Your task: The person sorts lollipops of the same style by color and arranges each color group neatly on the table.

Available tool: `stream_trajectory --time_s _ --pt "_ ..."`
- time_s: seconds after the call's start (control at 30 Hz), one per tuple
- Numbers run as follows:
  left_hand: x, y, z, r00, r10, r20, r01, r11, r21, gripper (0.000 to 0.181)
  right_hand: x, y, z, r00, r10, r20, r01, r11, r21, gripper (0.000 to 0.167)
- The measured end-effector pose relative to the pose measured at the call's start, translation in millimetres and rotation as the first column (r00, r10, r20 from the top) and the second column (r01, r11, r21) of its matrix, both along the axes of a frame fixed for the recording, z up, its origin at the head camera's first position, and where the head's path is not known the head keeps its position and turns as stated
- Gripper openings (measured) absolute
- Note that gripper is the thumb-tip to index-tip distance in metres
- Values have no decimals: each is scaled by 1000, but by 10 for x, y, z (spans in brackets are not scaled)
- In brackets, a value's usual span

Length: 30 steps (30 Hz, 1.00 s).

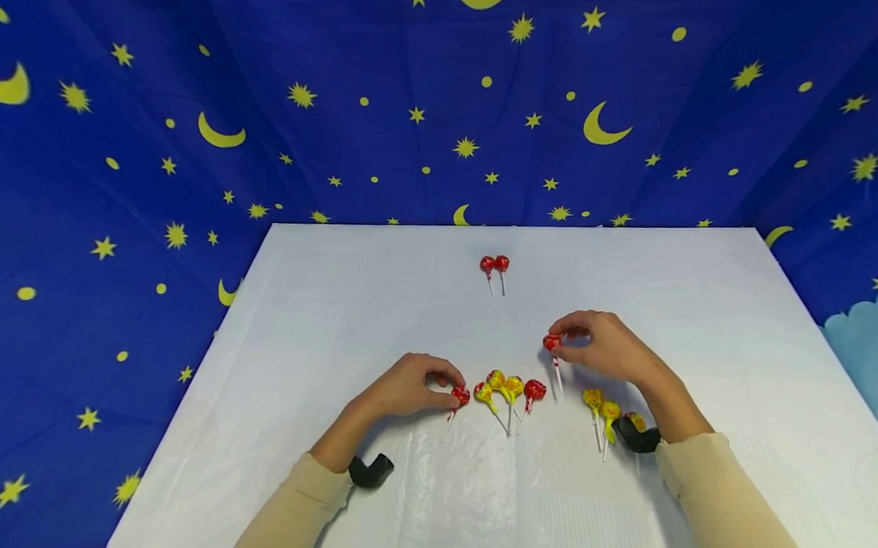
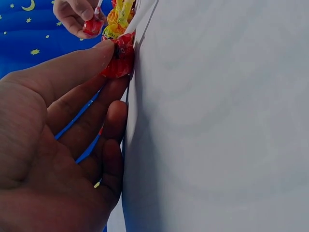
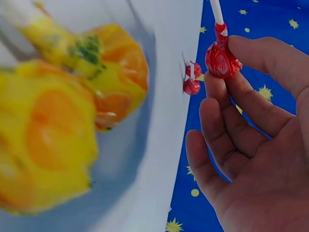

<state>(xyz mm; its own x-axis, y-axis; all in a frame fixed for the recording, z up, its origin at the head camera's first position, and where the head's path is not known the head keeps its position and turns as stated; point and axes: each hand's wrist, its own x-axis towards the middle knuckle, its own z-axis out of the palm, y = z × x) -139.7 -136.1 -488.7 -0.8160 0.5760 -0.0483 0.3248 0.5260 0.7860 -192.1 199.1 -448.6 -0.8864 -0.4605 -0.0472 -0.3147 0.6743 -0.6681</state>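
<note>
My left hand [image 1: 413, 386] pinches the head of a red lollipop [image 1: 460, 396] between thumb and fingers, low at the table; its white stick points toward me. In the right hand [image 1: 605, 344], thumb and fingertips grip another red lollipop [image 3: 223, 60] by its wrapped head, its stick hanging down in the head view. Between the hands lie yellow lollipops [image 1: 513, 385] in a bunch, with a red lollipop [image 1: 534, 389] at their right side. More yellow lollipops [image 1: 610, 411] lie beneath the right wrist, one partly hidden by the black wrist camera.
Two red lollipops [image 1: 502, 263] lie side by side toward the back of the white table [image 1: 351, 287]. A blue curtain [image 1: 385, 143] with yellow stars and moons hangs behind the table's far edge and along its sides.
</note>
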Motion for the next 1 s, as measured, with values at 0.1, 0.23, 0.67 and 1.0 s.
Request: stream_trajectory --time_s 0.1,0.23,0.67,1.0 --pt "-3 0 -3 1000 4 0 -4 1000 -11 19 -50 -5 24 1000 -7 3 7 1000 1 28" --pt "-1 1 -7 1000 3 2 -3 1000 -10 19 -124 -2 38 1000 -22 -4 22 1000 3 29" --pt "7 -7 -39 1000 -4 -23 4 1000 0 20 -422 -95 54 998 -66 10 66 998 -19 27" --pt "7 -9 -24 1000 -5 -23 5 1000 -15 20 -663 -163 18 997 -80 -7 80 997 -15 28"
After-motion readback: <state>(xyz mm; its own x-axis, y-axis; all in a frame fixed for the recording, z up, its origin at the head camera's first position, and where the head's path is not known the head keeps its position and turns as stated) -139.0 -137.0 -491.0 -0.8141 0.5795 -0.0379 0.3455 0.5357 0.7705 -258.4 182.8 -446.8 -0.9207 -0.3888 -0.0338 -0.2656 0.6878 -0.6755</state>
